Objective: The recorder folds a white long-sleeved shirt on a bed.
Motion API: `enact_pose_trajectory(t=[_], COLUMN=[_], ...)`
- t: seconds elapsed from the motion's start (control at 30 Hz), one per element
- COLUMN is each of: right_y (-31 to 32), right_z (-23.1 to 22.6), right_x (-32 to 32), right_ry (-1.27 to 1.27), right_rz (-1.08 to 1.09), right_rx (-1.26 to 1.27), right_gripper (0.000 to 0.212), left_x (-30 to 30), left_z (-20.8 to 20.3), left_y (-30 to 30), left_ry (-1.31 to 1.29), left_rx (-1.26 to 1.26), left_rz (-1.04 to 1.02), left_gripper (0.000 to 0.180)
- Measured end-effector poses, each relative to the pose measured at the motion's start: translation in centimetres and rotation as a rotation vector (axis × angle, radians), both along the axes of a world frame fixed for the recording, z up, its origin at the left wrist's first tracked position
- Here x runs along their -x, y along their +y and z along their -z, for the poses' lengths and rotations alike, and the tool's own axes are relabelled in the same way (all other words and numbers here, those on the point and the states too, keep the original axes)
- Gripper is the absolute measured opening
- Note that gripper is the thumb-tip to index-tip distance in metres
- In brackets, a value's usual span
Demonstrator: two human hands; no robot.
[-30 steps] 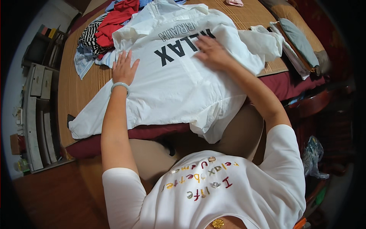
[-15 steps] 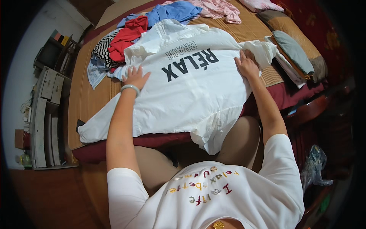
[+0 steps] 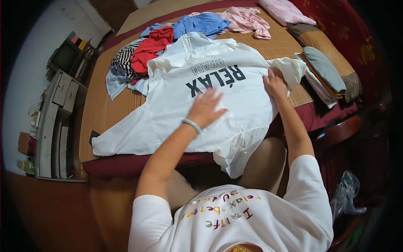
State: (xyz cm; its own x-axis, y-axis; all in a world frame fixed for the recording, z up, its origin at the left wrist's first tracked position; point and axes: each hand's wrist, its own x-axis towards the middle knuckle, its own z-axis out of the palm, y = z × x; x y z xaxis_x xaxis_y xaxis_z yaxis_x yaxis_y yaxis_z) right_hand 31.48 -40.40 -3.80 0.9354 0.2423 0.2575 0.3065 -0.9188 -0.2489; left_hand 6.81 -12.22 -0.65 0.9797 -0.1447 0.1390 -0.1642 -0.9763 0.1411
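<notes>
1. Moved since earlier frame: L hand (image 3: 205,109), from shirt (image 3: 178,115)'s left edge to its middle. R hand (image 3: 276,86) approx. unchanged.
2. Far L: left sleeve (image 3: 121,132) laid out on mat (image 3: 98,98).
3. Upper L: red garment (image 3: 153,50) beside shirt; poss. displaced if shirt is tugged that way.
4. Ctr: shirt spread on mat, hem (image 3: 237,157) hanging by leg (image 3: 266,161). Risk: slippage, if leg shifts. L hand blurred, fingers wide, nothing held; contact can't be confirmed. Risk: rucking, if it sweeps unevenly; bangle (image 3: 192,125) may snag.
5. R: R hand at shirt's right edge, fingers near-straight; pinch or flat press, can't tell. Right sleeve (image 3: 292,70) bunched; creases likely if left so. Folded stack (image 3: 324,69) nearby; arm swing could knock it.
</notes>
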Motion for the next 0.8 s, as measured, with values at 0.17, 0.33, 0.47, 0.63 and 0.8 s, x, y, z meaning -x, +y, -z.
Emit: enact_pose_trajectory(t=[0.17, 0.33, 0.47, 0.63, 0.8], right_y=[-0.1, -0.1, 0.0, 0.1, 0.0], right_z=[0.1, 0.2, 0.1, -0.1, -0.3], right_x=[-0.1, 0.0, 0.1, 0.3, 0.5], right_ry=[0.020, 0.021, -0.086, -0.088, -0.102], right_rz=[-0.023, -0.022, -0.049, -0.036, -0.044], right_rx=[-0.046, -0.056, -0.053, -0.027, -0.003], right_gripper=[0.067, 0.065, 0.064, 0.062, 0.060], left_x=[6.5, 9.1, 4.8, -2.1, -6.9], left_z=[0.1, -2.1, -2.6, -2.2, -1.5], left_y=[14.6, 17.5, 10.5, -0.3, -1.6], left_ry=[0.017, 0.183, 0.127, 0.006, 0.091], left_rx=[-0.180, -0.150, -0.095, 0.021, 0.002], left_rz=[-0.535, -0.708, -0.628, -0.151, -0.138], left_gripper=[0.074, 0.078, 0.077, 0.076, 0.075])
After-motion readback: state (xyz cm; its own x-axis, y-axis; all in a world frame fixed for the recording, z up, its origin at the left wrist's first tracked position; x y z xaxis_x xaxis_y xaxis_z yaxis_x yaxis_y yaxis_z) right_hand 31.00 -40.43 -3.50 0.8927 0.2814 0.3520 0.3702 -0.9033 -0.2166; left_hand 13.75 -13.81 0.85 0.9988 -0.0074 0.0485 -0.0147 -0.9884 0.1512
